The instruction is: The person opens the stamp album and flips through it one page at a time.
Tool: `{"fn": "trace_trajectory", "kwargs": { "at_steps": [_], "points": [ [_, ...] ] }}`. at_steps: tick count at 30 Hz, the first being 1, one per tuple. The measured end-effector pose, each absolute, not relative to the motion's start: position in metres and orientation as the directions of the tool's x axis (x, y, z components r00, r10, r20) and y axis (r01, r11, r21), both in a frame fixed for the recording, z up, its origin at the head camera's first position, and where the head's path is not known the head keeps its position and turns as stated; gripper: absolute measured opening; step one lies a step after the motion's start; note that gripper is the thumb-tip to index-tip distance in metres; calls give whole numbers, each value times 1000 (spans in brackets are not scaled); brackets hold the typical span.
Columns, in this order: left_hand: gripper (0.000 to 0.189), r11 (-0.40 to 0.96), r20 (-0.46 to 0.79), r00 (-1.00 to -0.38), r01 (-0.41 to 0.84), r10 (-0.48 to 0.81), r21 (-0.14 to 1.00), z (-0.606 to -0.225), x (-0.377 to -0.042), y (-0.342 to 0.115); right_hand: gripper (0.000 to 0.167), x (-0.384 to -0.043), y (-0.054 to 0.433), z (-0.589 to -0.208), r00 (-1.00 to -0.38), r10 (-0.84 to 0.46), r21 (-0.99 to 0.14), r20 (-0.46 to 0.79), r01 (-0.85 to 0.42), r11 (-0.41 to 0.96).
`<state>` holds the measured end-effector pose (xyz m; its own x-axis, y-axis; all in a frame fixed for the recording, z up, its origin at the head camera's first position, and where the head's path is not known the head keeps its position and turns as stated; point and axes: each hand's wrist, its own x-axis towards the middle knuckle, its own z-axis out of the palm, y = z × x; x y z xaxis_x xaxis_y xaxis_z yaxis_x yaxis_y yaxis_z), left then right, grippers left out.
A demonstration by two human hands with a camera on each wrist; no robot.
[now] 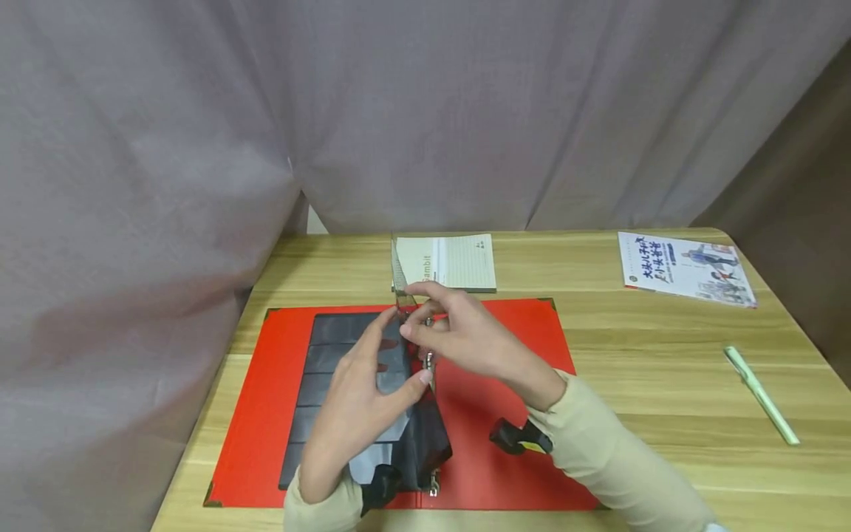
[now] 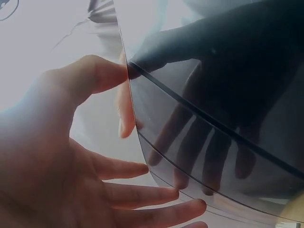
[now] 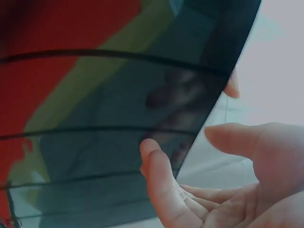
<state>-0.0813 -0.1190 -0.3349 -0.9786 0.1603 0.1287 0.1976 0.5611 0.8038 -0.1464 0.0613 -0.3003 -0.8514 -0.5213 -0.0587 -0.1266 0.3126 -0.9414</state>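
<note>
An open red ring binder (image 1: 512, 473) lies on the table. Dark translucent pocket sheets (image 1: 326, 358) cover its left side, and one pocket sheet (image 2: 190, 104) stands raised near the metal rings (image 1: 429, 362). My left hand (image 1: 362, 399) is at the raised sheet, its thumb tip at the edge and its fingers spread along the sheet in the left wrist view. My right hand (image 1: 459, 329) is by the sheet's far end. In the right wrist view its index finger (image 3: 164, 180) is in front of the sheet, while the thumb stands apart from the edge.
A lined notepad (image 1: 465, 262) lies behind the binder. A booklet with cartoon figures (image 1: 688, 270) is at the back right, and a light green pen (image 1: 761, 395) lies on the right of the wooden table (image 1: 638, 355). A grey curtain (image 1: 425, 111) hangs behind.
</note>
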Motion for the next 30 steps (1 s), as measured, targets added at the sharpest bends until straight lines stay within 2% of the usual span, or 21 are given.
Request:
{"fn": "trace_trajectory", "kwargs": {
  "at_steps": [9, 16, 21, 30],
  "points": [
    [76, 513, 183, -975, 223, 127, 829, -339, -77, -126, 49, -155, 87, -320, -877, -480, -905, 10, -212, 370],
    [64, 523, 279, -950, 310, 139, 794, -340, -74, -134, 45, -165, 110, -346, -897, -439, -797, 58, -306, 520],
    [52, 533, 370, -917, 391, 151, 751, -343, -71, -137, 49, -171, 131, -370, -914, -406, -760, 23, -280, 587],
    [35, 519, 559, -814, 551, 159, 654, -346, -69, -142, 58, -184, 166, -406, -928, -369, -651, -55, -247, 718]
  ]
}}
